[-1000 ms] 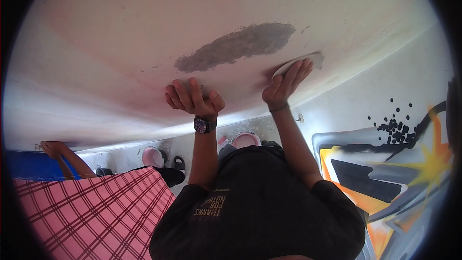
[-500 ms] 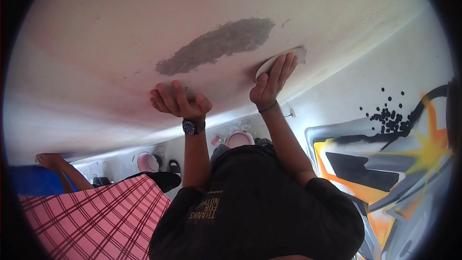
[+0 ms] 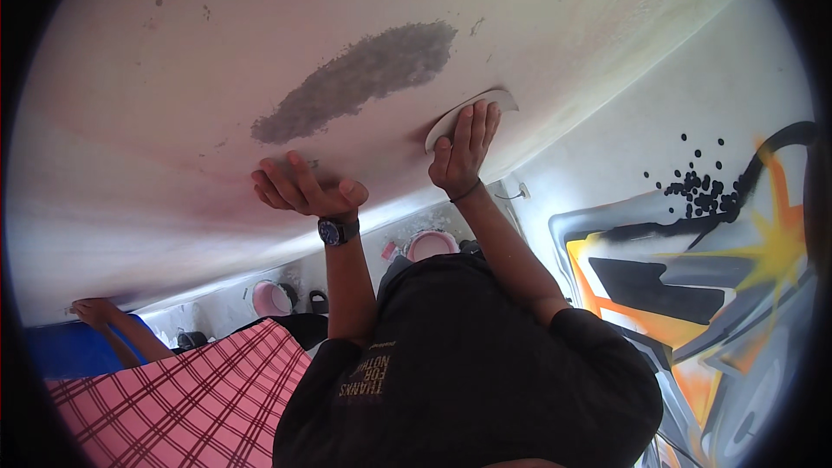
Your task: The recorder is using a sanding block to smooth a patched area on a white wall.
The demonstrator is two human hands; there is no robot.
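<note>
Lying between the wall [image 3: 563, 17] and the right hand's flat, unclenched grip [image 3: 466, 149], a pale sheet [image 3: 443, 126] juts out sideways.

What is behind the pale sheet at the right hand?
Behind the pale sheet, the pinkish-white wall shows around its edges, with shadow at the left. The part directly covered by the sheet and the right hand cannot be seen.

Pale sheet [image 3: 444, 124] partly hidden behind right hand [image 3: 465, 149]; pink plaid cloth [image 3: 191, 390] cut off at lower left.
</note>
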